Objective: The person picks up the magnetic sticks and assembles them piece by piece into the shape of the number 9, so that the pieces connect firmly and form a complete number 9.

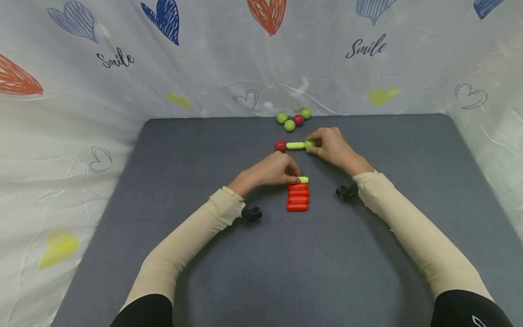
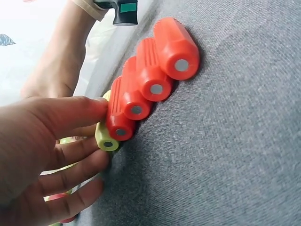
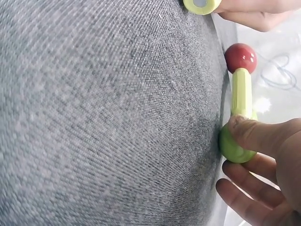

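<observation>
My left hand point(image 1: 274, 170) pinches a yellow-green magnetic rod point(image 2: 107, 140) between thumb and fingers, at the far end of a row of red magnetic rods point(image 1: 298, 200). These rods lie side by side, with grey discs in their ends. Farther back, my right hand point(image 1: 334, 147) grips a green ball point(image 3: 233, 146), its thumb on the near side. That ball touches one end of another yellow-green rod point(image 1: 295, 146). A red ball point(image 3: 241, 58) is at this rod's other end.
Behind the hands, near the table's back edge, sit several loose balls: a red one point(image 1: 298, 120) and green ones point(image 1: 289, 126). A grey cloth covers the table point(image 1: 302, 263). A white curtain point(image 1: 212, 54) printed with hearts hangs behind it.
</observation>
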Motion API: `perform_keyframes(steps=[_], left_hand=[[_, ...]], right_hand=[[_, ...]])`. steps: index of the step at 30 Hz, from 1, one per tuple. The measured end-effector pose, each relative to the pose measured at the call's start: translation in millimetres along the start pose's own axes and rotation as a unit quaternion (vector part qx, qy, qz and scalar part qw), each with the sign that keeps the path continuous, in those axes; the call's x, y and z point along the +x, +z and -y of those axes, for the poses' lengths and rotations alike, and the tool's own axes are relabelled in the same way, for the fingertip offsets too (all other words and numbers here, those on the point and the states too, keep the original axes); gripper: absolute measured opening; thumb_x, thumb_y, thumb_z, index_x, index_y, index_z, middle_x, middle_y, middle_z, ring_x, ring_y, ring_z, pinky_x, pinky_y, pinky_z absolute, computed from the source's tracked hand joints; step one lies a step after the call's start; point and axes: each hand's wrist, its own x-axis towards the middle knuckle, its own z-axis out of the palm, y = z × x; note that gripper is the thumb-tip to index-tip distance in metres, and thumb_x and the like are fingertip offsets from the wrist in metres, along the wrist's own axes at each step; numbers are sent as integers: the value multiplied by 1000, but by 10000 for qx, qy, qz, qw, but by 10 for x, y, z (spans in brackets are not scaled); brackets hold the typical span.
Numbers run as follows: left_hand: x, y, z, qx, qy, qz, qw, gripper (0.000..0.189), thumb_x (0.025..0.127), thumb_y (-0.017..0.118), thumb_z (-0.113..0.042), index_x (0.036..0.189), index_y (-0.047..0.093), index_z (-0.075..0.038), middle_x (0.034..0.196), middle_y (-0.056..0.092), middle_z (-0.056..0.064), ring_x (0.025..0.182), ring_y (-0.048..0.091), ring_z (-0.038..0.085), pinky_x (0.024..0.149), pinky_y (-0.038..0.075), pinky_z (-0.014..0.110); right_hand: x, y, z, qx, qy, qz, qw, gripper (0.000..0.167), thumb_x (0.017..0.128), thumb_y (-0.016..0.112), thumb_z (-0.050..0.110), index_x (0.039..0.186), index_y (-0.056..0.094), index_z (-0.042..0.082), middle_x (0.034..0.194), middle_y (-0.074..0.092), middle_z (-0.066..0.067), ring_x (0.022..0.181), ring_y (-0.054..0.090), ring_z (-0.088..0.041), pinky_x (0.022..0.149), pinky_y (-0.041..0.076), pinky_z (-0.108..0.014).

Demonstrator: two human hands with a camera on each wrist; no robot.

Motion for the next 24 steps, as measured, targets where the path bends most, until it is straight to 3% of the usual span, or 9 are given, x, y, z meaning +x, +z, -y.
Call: perform_keyframes(steps=[11,15,18,24], left_hand=[[8,42,10,-265,243,93,9993,18,95,71,-20,108,78,-9,91,72,-3,75,63,4,69,51,20],[-24,48,31,-320,162,-314,9989,17,95,70,-20,107,79,-11,87,68,-4,74,59,6,67,48,21],[-69,35,66,-538,-118,-704,9960,16,95,71,-21,106,78,-13,86,68,-6,74,58,7,67,47,22],[-197,52,178,-1197,-795,-1463,9787,16,92,74,-21,104,78,-11,82,70,-5,70,61,9,64,49,26]], right_hand=[[-17,13,-2,24,-18,-67,10000,31,82,84,9,111,75,-1,103,72,-16,89,69,-27,77,54,-44],[-21,22,-7,26,-48,-96,9999,32,82,84,8,111,75,-1,103,72,-16,88,68,-27,76,54,-44],[-20,19,-7,37,-25,-96,9999,32,82,84,8,111,75,-1,103,72,-16,88,69,-27,77,54,-44],[-23,12,-10,75,-5,-65,10000,32,82,84,8,112,75,-1,103,72,-17,89,69,-28,78,55,-44]])
